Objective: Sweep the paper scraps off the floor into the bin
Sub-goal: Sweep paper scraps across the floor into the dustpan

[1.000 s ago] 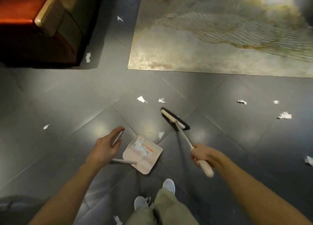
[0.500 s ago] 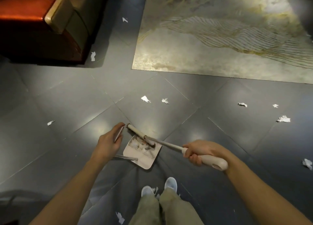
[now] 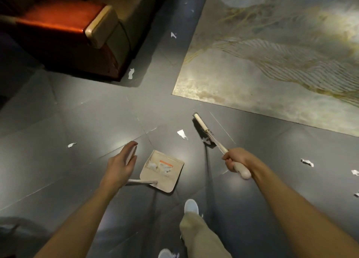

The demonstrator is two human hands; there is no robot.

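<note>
The left hand was wrapped round the pale handle of the dustpan, though the back of the hand hid most of the grip, so it seemed a loose hold rather than a tight one. The dustpan sat flat on the dark tiled floor just to the right of that hand, with several paper scraps lying inside it. The right hand was clenched on the cream handle of the broom, whose head rested on the floor ahead and to the left of that hand. One small scrap lay against the bristles, and a larger scrap lay on the floor beyond the dustpan, between the two hands. A stray scrap lay well off to the left of the left hand, and two more pieces lay out to the right of the right hand. Far ahead of both hands were an armchair and a patterned rug.
</note>
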